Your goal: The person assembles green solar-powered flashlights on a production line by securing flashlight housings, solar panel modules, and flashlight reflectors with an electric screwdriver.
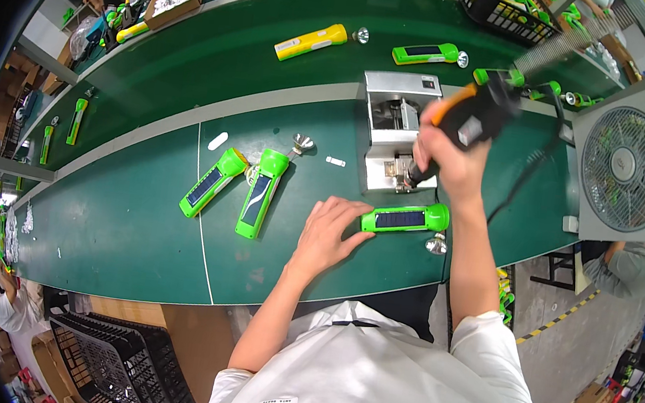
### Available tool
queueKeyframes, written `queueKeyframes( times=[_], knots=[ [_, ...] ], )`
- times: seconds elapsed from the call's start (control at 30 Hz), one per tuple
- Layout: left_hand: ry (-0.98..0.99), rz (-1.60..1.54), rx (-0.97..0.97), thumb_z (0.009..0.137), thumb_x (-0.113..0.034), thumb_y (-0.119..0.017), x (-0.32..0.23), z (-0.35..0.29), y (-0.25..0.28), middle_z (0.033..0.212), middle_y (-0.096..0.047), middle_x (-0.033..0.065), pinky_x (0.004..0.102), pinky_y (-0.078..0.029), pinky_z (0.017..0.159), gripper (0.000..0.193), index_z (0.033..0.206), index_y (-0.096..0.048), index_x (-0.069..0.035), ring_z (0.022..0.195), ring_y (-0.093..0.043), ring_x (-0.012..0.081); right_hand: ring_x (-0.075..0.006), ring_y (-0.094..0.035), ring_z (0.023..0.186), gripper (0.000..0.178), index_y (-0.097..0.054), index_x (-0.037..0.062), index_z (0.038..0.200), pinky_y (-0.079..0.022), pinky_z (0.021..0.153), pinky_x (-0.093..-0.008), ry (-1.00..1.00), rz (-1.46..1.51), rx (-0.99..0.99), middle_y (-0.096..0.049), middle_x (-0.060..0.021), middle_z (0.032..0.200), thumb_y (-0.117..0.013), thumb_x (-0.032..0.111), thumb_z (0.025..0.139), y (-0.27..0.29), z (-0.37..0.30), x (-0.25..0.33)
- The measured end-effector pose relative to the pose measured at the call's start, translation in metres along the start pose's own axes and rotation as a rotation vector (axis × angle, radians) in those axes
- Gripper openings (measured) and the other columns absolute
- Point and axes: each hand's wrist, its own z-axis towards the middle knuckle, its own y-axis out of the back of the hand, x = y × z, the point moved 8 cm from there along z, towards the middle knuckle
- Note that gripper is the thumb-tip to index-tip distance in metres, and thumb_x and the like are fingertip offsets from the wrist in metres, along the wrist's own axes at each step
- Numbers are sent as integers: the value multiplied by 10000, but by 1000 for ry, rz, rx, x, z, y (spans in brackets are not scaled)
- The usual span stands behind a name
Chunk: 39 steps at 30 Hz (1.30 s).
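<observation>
My left hand (328, 233) lies on the green bench, its index finger and thumb on either side of the tail of a green flashlight (405, 219). That flashlight has a dark panel along its body, and its shiny reflector (436, 244) hangs loose beside the head end. My right hand (457, 158) is wrapped round a black and orange electric screwdriver (478, 112). The screwdriver's tip points down at the front of a silver screw feeder (392, 133); whether it touches cannot be made out. Two more green flashlights, one (214, 182) leaning near the other (263, 194), lie to the left.
A coiled hose (575, 43) runs up from the screwdriver. A large fan (624, 162) stands at the right. Beyond the bench's pale ledge lie a yellow flashlight (311, 41) and a green one (427, 54). Black crates (117, 362) stand below left. Other people work nearby.
</observation>
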Motion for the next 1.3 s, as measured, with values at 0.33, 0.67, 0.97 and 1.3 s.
queueKeyframes(
  times=[0.33, 0.67, 0.97, 1.3],
  knots=[
    [-62, 34, -90, 808, -254, -837, 0, -3, 3, 1184, -703, -8, 376, -470, 865, 438, 1214, -723, -131, 1054, -617, 223, -149, -553, 528, 228, -529, -16, 1046, -475, 502, -304, -2, 242, 161, -571, -85, 722, -690, 36, 893, -24, -53, -7],
    [-47, 34, -79, 806, -233, -828, 0, -4, 4, 1197, -687, 1, 376, -463, 876, 445, 1217, -703, -117, 1068, -601, 230, -149, -558, 541, 220, -496, -8, 1073, -478, 542, -307, 33, 211, 212, -564, -83, 695, -638, 18, 907, -35, -81, -31],
    [-38, 26, -51, 833, -247, -805, 0, -5, 3, 1204, -680, 6, 371, -461, 894, 441, 1237, -703, -103, 1088, -593, 221, -141, -549, 556, 220, -487, -11, 1075, -488, 550, -316, 9, 174, 177, -563, -88, 703, -634, 13, 912, -37, -85, -41],
    [-2, 24, -65, 796, -201, -809, 2, -8, 9, 1198, -682, 9, 388, -464, 904, 459, 1239, -709, -132, 1111, -589, 227, -141, -523, 552, 207, -481, 25, 1037, -449, 536, -307, 107, -180, 342, -544, -63, 693, -653, 22, 923, -51, -101, -62]
  ],
)
